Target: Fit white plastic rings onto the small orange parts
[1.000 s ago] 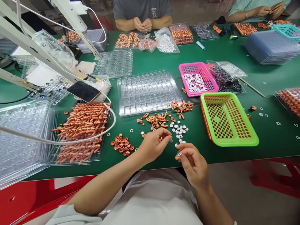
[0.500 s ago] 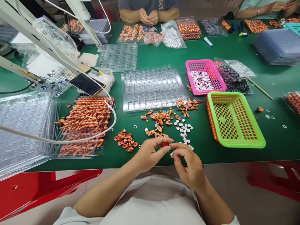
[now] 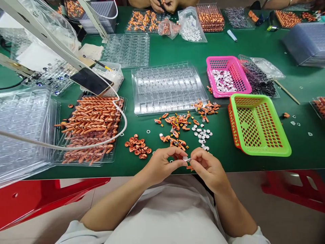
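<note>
My left hand (image 3: 162, 166) is closed in a pinch on a small white disc (image 3: 185, 158) at the table's front edge. Facing it, my right hand (image 3: 209, 169) pinches a small orange part (image 3: 190, 167) with a whitish piece on it; the fingers partly cover it. The two held pieces meet or nearly touch between my fingertips. Just beyond my hands lie a loose pile of orange parts with yellow and dark bits (image 3: 177, 122) and a scatter of white discs (image 3: 202, 135). Left of them is a heap of copper-coloured cups (image 3: 138, 146).
Clear plastic trays (image 3: 167, 88) lie behind the piles. To the right are a green basket (image 3: 265, 152) and a pink basket (image 3: 230, 60) holding white pieces. A tray of orange parts (image 3: 93, 117), a phone (image 3: 91, 81) and a white cable (image 3: 124, 125) are on the left. A co-worker's hands (image 3: 165, 5) are opposite.
The view has tipped down slightly. My fingertips have come closer together, and the white disc at my left fingertips now shows more plainly. My right hand has turned its fingers inward.
</note>
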`<state>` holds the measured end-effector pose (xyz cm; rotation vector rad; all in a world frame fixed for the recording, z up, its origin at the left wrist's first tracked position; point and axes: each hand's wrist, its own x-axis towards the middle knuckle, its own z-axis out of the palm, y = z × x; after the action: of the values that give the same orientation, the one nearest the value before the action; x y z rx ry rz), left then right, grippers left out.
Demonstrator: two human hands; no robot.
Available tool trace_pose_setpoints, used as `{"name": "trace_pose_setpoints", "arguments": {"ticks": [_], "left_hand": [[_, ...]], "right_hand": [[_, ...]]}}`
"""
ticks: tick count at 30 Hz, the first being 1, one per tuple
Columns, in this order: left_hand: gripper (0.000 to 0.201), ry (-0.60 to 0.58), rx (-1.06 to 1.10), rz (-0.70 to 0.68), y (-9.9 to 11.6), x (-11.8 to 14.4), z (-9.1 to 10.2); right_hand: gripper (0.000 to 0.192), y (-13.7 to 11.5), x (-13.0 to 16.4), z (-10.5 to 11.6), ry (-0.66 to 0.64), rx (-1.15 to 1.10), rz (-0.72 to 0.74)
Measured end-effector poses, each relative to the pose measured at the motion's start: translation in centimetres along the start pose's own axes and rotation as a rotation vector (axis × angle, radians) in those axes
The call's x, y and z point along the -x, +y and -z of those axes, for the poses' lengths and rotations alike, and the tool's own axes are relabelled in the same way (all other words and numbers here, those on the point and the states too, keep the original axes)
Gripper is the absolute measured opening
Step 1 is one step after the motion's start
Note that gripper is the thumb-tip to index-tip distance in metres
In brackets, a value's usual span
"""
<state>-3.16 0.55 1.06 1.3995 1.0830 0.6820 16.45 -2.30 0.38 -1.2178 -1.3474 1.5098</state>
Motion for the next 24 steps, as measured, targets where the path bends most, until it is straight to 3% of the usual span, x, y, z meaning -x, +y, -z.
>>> {"name": "trace_pose_setpoints", "arguments": {"ticks": [10, 24], "left_hand": [[0.010, 0.026, -0.232, -0.220, -0.1, 0.0, 0.1], [0.012, 0.051, -0.244, -0.310, -0.2, -0.2, 0.0]], "right_hand": [[0.015, -0.9, -0.8, 0.2, -0.102, 0.148, -0.060], [0.015, -0.7, -1.6, 0.8, -0.195, 0.127, -0.108]]}}
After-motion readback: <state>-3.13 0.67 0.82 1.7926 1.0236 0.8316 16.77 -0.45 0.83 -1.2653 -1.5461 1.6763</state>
